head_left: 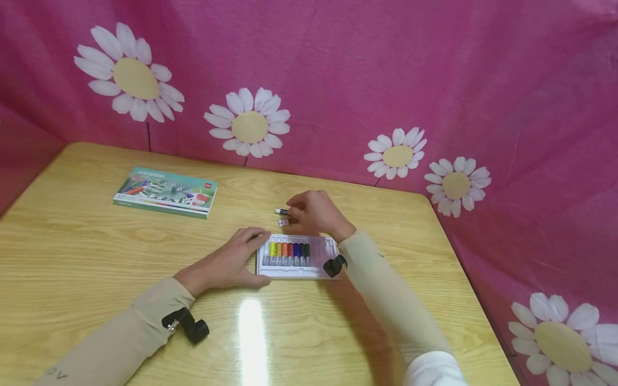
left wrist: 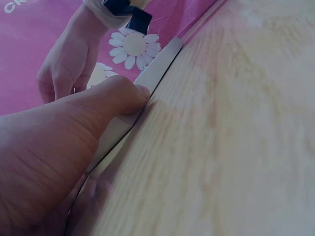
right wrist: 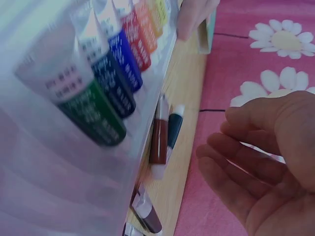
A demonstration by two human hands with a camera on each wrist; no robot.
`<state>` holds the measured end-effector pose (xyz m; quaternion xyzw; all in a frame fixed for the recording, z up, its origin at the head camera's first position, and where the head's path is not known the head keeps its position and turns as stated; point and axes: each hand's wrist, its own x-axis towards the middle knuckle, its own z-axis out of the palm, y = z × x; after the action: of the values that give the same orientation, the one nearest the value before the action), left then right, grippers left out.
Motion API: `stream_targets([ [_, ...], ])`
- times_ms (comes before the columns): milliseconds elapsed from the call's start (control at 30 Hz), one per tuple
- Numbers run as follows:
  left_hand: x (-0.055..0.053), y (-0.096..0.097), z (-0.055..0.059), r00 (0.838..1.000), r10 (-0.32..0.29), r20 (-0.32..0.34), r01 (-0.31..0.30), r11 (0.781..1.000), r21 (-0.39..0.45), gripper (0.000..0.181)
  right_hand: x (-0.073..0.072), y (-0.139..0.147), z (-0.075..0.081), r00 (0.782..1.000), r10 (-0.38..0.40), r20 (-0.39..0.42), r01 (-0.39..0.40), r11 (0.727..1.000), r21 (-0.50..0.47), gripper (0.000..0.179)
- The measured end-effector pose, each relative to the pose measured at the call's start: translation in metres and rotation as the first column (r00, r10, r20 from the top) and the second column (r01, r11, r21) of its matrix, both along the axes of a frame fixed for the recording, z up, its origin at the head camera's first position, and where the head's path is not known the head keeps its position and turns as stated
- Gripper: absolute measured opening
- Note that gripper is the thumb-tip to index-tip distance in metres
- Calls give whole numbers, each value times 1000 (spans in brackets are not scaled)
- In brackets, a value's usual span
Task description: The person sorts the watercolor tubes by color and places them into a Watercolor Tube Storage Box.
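Note:
My left hand (head_left: 232, 260) grips the left end of a white plastic paint tray (head_left: 299, 272), thumb at the near edge, fingers at the far corner. In the left wrist view the thumb (left wrist: 123, 96) presses the tray's side. Several paint tubes (head_left: 290, 252), yellow through dark green, lie in a row in the tray; its right part holds none. Beyond the tray, my right hand (head_left: 316, 212) hovers over loose tubes. In the right wrist view its fingers are loosely bent around nothing, beside a brown tube (right wrist: 159, 137), a dark teal tube (right wrist: 174, 129) and another dark tube (right wrist: 147, 214).
A green illustrated paint box (head_left: 164, 193) lies at the back left of the wooden table (head_left: 120, 252). A pink cloth with daisies (head_left: 328, 80) hangs behind the table and along its right side.

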<state>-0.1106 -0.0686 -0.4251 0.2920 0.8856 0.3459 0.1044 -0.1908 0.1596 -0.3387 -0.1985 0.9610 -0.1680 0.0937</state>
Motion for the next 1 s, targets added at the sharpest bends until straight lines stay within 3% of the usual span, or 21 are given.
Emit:
stream_targets([
  [267, 2, 1, 1, 1000, 2, 1, -2, 1000, -4, 108, -16, -5, -8, 999, -5, 40, 0, 994, 113, 39],
  [600, 2, 1, 2, 1000, 6, -10, -6, 1000, -2, 108, -21, -10, -17, 996, -10, 94, -4, 989, 148, 42],
  [1000, 2, 1, 3, 999, -6, -32, 7, 1000, 14, 107, -24, -12, -20, 994, 92, 55, -101, 976, 195, 29],
])
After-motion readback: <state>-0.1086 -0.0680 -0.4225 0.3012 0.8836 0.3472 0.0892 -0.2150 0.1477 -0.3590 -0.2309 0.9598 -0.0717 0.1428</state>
